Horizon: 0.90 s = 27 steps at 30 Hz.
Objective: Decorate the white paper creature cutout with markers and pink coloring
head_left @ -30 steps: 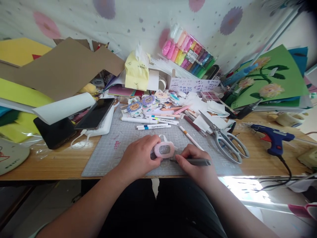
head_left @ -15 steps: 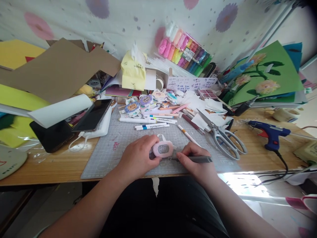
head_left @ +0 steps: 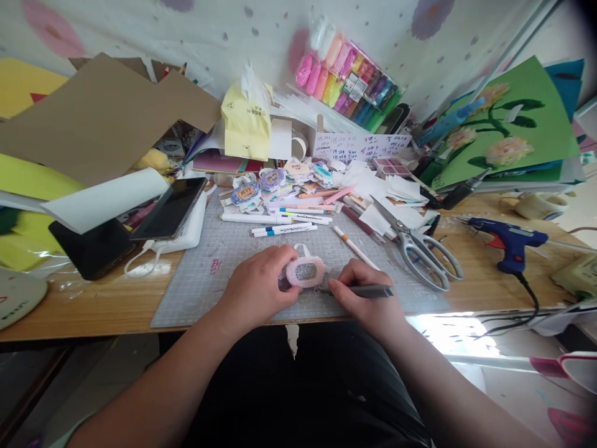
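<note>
Between the thumb and fingers of my left hand (head_left: 261, 280) is a small pink-rimmed paper cutout (head_left: 305, 272) with a grey middle and a white loop at its top. My right hand (head_left: 364, 289) is closed round a dark grey pen (head_left: 373, 290); its tip points left, close to the cutout's lower right edge. Whether the tip touches the cutout I cannot tell. Both hands are low over the front of the grey cutting mat (head_left: 196, 274). Just beyond them lie a white marker with an orange band (head_left: 354, 247) and blue-banded markers (head_left: 284, 230).
Scissors (head_left: 420, 249) lie right of my right hand, and a blue glue gun (head_left: 506, 239) is farther right. Decorated cutouts (head_left: 247, 195) and paper scraps pile up behind the markers. Phones (head_left: 170, 208) and a white charger sit left. Clay packs (head_left: 349, 81) lean at the back.
The view has tilted slightly, so most of the table appears a little higher. Both hands keep their holds on the cutout and the pen, with hardly any movement between them.
</note>
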Each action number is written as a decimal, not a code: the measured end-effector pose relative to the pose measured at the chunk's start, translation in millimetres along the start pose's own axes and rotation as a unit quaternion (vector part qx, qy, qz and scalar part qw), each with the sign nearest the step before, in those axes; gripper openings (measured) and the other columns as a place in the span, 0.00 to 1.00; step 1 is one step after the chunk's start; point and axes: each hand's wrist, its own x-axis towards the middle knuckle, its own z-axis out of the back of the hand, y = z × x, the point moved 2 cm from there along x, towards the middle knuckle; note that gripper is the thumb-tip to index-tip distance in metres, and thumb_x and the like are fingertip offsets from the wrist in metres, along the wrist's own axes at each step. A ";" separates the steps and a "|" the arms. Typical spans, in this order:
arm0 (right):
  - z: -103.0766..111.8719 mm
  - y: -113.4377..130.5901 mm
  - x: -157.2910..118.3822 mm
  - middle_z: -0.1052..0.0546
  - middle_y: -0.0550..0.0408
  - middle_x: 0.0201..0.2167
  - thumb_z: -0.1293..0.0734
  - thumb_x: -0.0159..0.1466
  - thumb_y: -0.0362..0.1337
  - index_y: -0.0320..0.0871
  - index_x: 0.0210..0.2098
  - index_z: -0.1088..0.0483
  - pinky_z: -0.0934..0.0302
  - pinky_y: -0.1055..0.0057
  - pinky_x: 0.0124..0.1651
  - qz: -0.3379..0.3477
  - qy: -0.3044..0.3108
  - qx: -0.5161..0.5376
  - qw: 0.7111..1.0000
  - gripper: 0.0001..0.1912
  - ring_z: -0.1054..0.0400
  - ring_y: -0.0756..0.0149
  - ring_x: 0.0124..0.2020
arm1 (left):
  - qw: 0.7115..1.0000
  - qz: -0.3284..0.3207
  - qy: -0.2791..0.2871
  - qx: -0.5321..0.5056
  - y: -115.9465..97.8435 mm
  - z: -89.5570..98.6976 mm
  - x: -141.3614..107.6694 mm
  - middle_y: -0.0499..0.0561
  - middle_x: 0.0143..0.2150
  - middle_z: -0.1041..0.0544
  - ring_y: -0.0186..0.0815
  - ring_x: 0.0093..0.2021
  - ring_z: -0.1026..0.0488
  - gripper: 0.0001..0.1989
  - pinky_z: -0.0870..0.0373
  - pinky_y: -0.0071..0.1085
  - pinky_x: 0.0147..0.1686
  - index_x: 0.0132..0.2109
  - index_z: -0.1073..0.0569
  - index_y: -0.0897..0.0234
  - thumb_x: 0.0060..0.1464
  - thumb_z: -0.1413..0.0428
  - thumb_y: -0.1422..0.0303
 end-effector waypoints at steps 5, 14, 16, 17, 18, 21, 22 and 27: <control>-0.2 -1.7 -0.1 0.36 0.62 0.15 0.33 0.56 0.40 0.45 0.18 0.41 0.49 0.73 0.22 -0.007 0.012 0.000 1.000 0.15 0.44 0.70 0.19 | 1.000 -0.003 -0.004 -0.005 0.7 -0.2 -0.4 0.43 0.36 0.28 0.36 0.34 0.31 0.12 0.41 0.30 0.30 0.40 0.34 0.57 0.46 0.41 0.67; -1.6 -0.7 -0.2 0.36 0.61 0.16 0.32 0.57 0.40 0.45 0.19 0.39 0.49 0.74 0.21 0.002 0.020 0.003 1.000 0.15 0.44 0.71 0.20 | 1.000 -0.007 -0.003 -0.007 1.0 -0.3 -0.2 0.44 0.35 0.28 0.35 0.34 0.31 0.12 0.41 0.31 0.30 0.39 0.34 0.57 0.47 0.42 0.67; -1.3 0.0 -0.2 0.36 0.61 0.16 0.32 0.57 0.40 0.45 0.19 0.39 0.49 0.74 0.21 0.009 0.021 0.000 1.000 0.15 0.44 0.71 0.19 | 1.000 -0.007 -0.005 -0.008 1.2 -0.2 -0.6 0.43 0.34 0.29 0.35 0.33 0.32 0.11 0.42 0.31 0.30 0.39 0.34 0.58 0.46 0.42 0.67; -1.2 0.2 -0.2 0.36 0.61 0.16 0.32 0.57 0.40 0.45 0.19 0.39 0.49 0.74 0.21 0.011 0.022 0.000 1.000 0.15 0.44 0.71 0.19 | 1.000 -0.007 -0.004 -0.009 1.4 -0.3 -0.7 0.43 0.34 0.29 0.35 0.33 0.32 0.11 0.42 0.30 0.30 0.38 0.34 0.58 0.46 0.42 0.66; -1.3 0.3 -0.1 0.36 0.61 0.16 0.32 0.57 0.40 0.44 0.19 0.39 0.49 0.74 0.21 0.012 0.022 0.001 1.000 0.15 0.44 0.71 0.19 | 1.000 -0.006 -0.003 -0.009 1.5 -0.4 -0.8 0.43 0.34 0.29 0.35 0.33 0.32 0.11 0.42 0.30 0.30 0.38 0.34 0.57 0.47 0.42 0.66; -1.8 0.1 -0.3 0.35 0.62 0.16 0.32 0.57 0.40 0.44 0.19 0.38 0.49 0.75 0.21 0.009 0.026 0.006 1.000 0.14 0.43 0.72 0.19 | 1.000 -0.004 0.001 -0.011 1.5 -0.8 -0.6 0.43 0.35 0.29 0.35 0.34 0.32 0.12 0.42 0.30 0.30 0.39 0.34 0.57 0.46 0.42 0.66; -2.0 -0.1 -0.5 0.35 0.62 0.16 0.32 0.57 0.40 0.44 0.19 0.38 0.49 0.75 0.21 0.009 0.028 0.006 1.000 0.14 0.43 0.72 0.19 | 1.000 -0.004 0.001 -0.011 1.3 -0.8 -0.4 0.43 0.35 0.29 0.35 0.34 0.32 0.12 0.42 0.30 0.30 0.39 0.34 0.57 0.46 0.42 0.66; -2.1 -1.1 -2.2 0.35 0.62 0.16 0.31 0.58 0.40 0.44 0.20 0.37 0.49 0.75 0.21 0.017 0.025 0.005 1.000 0.14 0.43 0.72 0.19 | 1.000 -0.004 -0.001 -0.009 0.6 -0.3 -0.1 0.43 0.35 0.28 0.35 0.34 0.32 0.12 0.42 0.30 0.30 0.39 0.34 0.57 0.46 0.42 0.67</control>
